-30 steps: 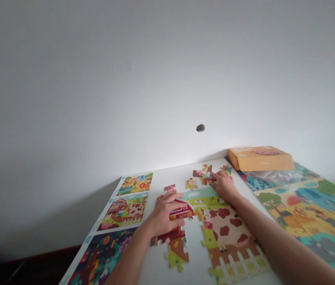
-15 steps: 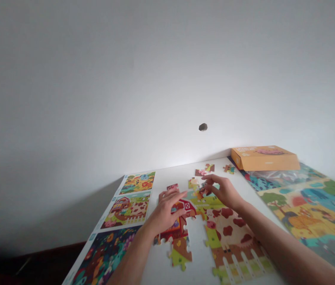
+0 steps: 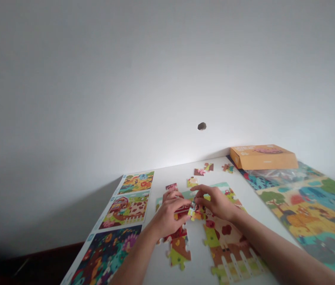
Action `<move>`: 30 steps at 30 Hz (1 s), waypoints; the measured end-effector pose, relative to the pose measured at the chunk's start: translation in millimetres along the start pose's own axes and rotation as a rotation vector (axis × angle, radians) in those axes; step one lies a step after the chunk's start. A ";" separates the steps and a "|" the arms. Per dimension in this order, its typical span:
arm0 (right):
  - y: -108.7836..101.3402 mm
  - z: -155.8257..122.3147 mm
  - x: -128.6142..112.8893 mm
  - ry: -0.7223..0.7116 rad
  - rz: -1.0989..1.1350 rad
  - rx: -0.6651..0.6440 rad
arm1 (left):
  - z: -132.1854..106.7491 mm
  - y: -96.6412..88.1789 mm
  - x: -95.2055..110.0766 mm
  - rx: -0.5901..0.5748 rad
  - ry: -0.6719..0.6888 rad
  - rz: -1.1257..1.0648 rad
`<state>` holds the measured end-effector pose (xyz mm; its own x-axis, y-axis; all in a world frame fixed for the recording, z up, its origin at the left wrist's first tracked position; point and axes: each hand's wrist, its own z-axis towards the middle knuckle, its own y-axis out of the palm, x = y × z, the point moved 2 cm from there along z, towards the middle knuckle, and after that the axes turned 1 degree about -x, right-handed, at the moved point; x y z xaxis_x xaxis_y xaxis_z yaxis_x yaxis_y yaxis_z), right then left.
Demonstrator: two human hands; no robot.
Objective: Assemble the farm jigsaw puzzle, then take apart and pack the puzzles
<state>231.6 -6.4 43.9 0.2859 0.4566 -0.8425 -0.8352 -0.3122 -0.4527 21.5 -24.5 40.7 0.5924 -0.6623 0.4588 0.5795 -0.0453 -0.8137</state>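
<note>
Pickets and a spotted cow fill the near right of a partly joined farm jigsaw puzzle [image 3: 225, 237] on a white bench [image 3: 196, 255]. Over the puzzle's middle, a person's right hand [image 3: 214, 202] pinches a small jigsaw piece [image 3: 192, 211] between thumb and fingers. The left hand [image 3: 168, 213], half open with thumb parted from bent fingers, lies over the puzzle's barn side, fingertips at the piece; whether they grip it cannot be told. Left of the puzzle is a printed picture sheet [image 3: 127, 209]; right of it, a safari-animal picture [image 3: 316, 217]. Loose pieces [image 3: 192, 181] lie beyond the puzzle's far edge. Past its far right, a clear plastic bag [image 3: 277, 175] fronts an orange box [image 3: 267, 161].
</note>
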 end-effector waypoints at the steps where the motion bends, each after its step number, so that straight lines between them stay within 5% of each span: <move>1: 0.4 -0.2 0.0 -0.005 -0.005 -0.003 | -0.3 0.0 0.0 0.000 -0.005 -0.006; 14: 3.5 -0.8 1.4 0.032 0.097 0.009 | 0.0 2.5 2.2 -0.081 -0.029 -0.032; 23: 7.8 -3.7 -2.4 0.110 0.171 -0.028 | -0.8 0.1 -4.8 0.193 -0.104 0.011; 30: 3.9 -1.7 7.4 0.105 0.152 0.053 | -0.4 -10.7 -5.4 0.260 -0.082 -0.156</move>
<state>231.3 -5.6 35.5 0.1997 0.3177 -0.9269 -0.8952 -0.3254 -0.3044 11.9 -20.7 46.8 0.5222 -0.5993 0.6068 0.7843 0.0578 -0.6177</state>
